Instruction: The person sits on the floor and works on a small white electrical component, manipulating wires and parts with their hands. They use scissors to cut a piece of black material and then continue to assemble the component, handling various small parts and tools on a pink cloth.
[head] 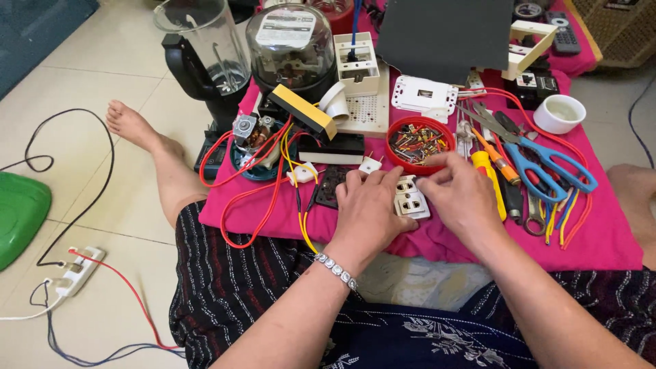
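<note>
A white double socket (410, 199) lies on the pink cloth (601, 239) between both hands. My left hand (369, 208), with a beaded bracelet at the wrist, rests on the socket's left side and grips it. My right hand (459, 191) covers its right side, fingertips pinched near the top edge by the red bowl (418, 142) of small screws and parts. What the right fingertips pinch is hidden.
Blue-handled scissors (547, 164), a yellow screwdriver (488, 179), pliers and coloured wires lie to the right. Behind stand a round electric meter (290, 48), a blender jug (201, 48), a white cup (559, 113) and a dark board (444, 34). A power strip (78, 270) lies on the floor at left.
</note>
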